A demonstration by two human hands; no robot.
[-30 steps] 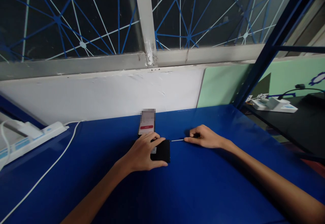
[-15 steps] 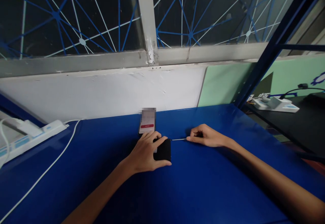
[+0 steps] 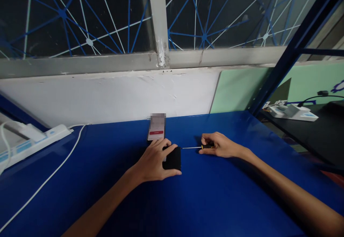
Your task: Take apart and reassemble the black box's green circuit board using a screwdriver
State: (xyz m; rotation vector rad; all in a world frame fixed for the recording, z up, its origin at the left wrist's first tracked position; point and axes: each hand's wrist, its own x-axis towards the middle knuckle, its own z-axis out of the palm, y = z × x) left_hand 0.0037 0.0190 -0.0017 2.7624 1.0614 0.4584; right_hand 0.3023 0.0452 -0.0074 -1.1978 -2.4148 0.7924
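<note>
A small, rigid black device [image 3: 172,158] was pinned flat by the left hand [image 3: 153,160]; at three o'clock, a thin, slippery-looking screwdriver [image 3: 197,147] was pinched at its handle by the right hand [image 3: 219,146].

Just past my left hand [image 3: 154,161] a lit phone [image 3: 156,131] leans against the white wall [image 3: 107,97]. Far off to the left of my hands a white power strip [image 3: 29,143] lies at the edge of the blue desk [image 3: 215,201], its white cable [image 3: 48,179] trailing toward me. Beyond my right hand [image 3: 220,145], past a blue post [image 3: 290,47], another power strip [image 3: 292,110] sits on a black table [image 3: 317,133].
</note>
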